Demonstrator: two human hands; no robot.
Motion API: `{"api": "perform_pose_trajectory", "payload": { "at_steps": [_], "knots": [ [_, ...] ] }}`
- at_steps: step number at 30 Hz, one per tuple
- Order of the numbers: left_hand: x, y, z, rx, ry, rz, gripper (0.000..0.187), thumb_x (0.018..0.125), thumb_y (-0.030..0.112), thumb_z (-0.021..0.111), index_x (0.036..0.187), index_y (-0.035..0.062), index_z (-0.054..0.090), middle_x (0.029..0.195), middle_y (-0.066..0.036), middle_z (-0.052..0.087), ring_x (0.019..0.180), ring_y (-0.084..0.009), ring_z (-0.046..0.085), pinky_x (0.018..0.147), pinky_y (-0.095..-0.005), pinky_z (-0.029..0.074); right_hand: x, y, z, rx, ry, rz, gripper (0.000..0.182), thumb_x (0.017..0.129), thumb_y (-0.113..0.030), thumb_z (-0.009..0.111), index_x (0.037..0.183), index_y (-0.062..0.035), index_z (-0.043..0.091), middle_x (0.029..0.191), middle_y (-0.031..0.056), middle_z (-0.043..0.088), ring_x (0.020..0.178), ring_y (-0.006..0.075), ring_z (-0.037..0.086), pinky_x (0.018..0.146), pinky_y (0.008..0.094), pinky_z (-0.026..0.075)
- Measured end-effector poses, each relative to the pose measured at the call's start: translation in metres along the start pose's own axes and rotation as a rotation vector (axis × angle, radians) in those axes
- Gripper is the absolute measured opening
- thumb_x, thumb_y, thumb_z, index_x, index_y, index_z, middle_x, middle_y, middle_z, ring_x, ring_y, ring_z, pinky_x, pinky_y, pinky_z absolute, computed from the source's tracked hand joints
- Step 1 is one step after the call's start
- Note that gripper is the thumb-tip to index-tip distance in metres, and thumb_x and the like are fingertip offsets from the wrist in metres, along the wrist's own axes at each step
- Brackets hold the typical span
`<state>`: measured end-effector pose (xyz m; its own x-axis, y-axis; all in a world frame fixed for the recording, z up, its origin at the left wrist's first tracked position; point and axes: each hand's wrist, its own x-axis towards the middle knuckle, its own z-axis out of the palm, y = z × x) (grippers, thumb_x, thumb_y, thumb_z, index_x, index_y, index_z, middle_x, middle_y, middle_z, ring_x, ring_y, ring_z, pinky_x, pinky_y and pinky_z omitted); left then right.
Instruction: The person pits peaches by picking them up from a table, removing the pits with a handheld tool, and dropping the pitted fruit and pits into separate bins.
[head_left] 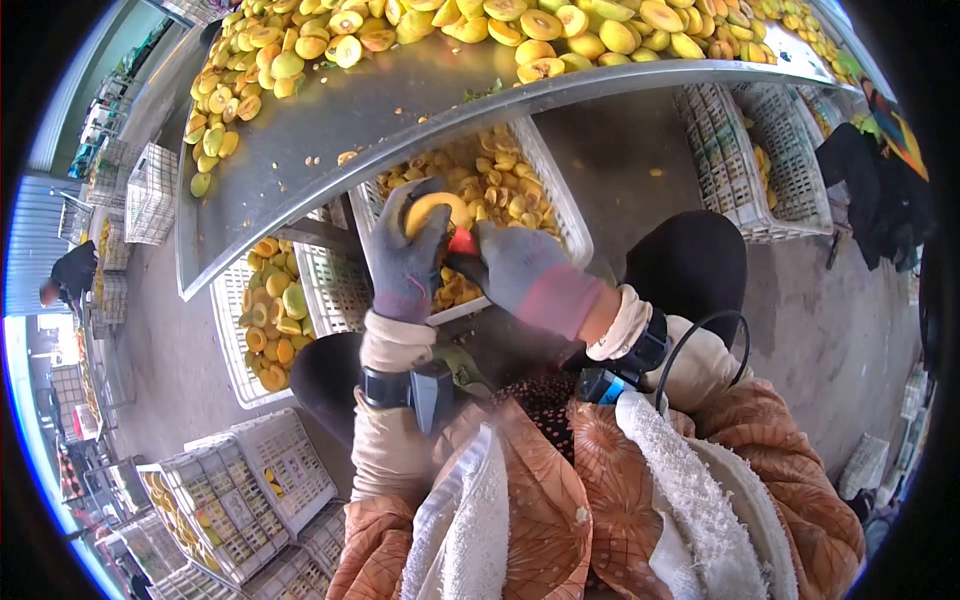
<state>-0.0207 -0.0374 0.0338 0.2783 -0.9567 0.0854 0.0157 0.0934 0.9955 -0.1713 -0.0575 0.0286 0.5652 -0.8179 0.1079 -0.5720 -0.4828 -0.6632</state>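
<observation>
My left hand (402, 250), in a grey glove, is wrapped round a halved yellow fruit (437, 210), which looks like a peach or mango. Close against it, my right hand (530, 275), gloved in grey and pink, is closed round a small red tool (462, 242). The tool's working end is hidden at the fruit. Below both hands stands a white plastic crate (570, 215) filled with cut yellow fruit pieces (500, 180).
Ahead is a metal table (380, 110) heaped with halved fruit (610, 35); its raised edge runs above the crate. Another white crate (232, 345) of fruit halves sits at left. Stacked crates (745, 170) stand at right. A person (72, 275) is far left.
</observation>
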Motion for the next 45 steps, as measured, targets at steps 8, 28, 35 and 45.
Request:
{"api": "perform_pose_trajectory", "payload": {
  "at_steps": [8,28,35,45],
  "knots": [
    [0.010,-0.009,0.007,-0.380,0.286,0.017,0.064,0.094,0.054,0.026,0.115,0.0010,0.055,0.099,-0.014,0.062,0.092,-0.0268,0.060,0.086,-0.0365,0.047,0.011,0.003,-0.002,0.428,-0.114,0.125,0.042,0.087,-0.037,0.053,0.080,0.0025,0.061,0.076,0.0236,0.061,0.074,0.0403,0.059,0.065,0.0442,0.047],
    [0.004,-0.026,-0.003,-0.683,-0.043,-0.018,0.061,0.090,0.048,0.030,0.083,-0.0055,0.058,0.080,-0.021,0.060,0.074,-0.0340,0.059,0.071,-0.0405,0.051,0.006,0.006,-0.010,0.949,-0.676,0.086,0.035,0.090,-0.037,0.055,0.107,-0.0073,0.058,0.071,-0.0025,0.056,0.058,0.0037,0.046,0.048,0.0208,0.036],
    [-0.011,-0.007,0.006,-0.189,0.183,0.148,0.050,0.092,0.044,0.039,0.093,-0.0023,0.058,0.085,-0.020,0.062,0.078,-0.0308,0.061,0.074,-0.0405,0.051,-0.001,0.017,0.015,1.241,-0.645,-0.098,0.042,0.086,-0.029,0.062,0.119,-0.0060,0.052,0.096,0.0009,0.057,0.079,0.0074,0.049,0.067,0.0246,0.040],
    [-0.019,-0.001,-0.098,-1.675,0.237,0.112,0.072,0.076,0.031,0.065,0.128,-0.0069,0.033,0.125,-0.019,0.045,0.105,-0.0299,0.052,0.086,-0.0384,0.047,0.018,0.058,0.035,-0.081,-0.311,0.095,0.045,0.084,-0.046,0.054,0.083,-0.0013,0.064,0.076,0.0169,0.065,0.070,0.0322,0.063,0.063,0.0406,0.048]
  ]
}}
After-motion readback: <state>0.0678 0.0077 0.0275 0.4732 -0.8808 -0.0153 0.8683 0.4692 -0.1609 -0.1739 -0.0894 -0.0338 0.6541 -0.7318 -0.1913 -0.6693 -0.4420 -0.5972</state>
